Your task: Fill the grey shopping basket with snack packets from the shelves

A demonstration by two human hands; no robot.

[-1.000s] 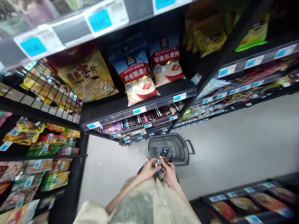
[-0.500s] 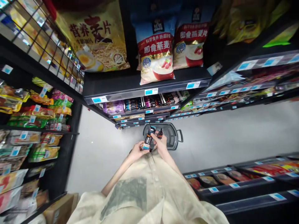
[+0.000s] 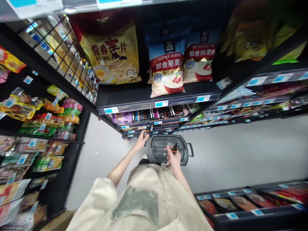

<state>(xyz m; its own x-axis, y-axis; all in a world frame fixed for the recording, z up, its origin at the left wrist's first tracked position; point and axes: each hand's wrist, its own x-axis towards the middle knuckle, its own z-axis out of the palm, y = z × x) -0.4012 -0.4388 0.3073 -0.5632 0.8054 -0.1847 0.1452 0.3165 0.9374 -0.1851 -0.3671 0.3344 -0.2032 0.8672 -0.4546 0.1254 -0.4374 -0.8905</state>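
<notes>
In my left hand is a small dark snack packet with blue and orange marks, held up just below the front of the lower shelf. My right hand grips another dark packet with an orange band, over the right part of a grey plastic basket. The basket has a slotted bottom and a handle at its right end. Boxes of similar small dark packets stand on the lower shelf in front of me, beyond my left hand.
Large oat cereal bags stand on the shelf above, one leaning over its front edge. A wire mesh panel and racks of bagged snacks are on the left. Low shelves with packaged goods run along the right. Grey floor lies between.
My hands, close together before, have moved apart. My left hand has gone forward toward the lower shelf with one packet; my right hand keeps the other near the basket. The view has tilted up slightly.
</notes>
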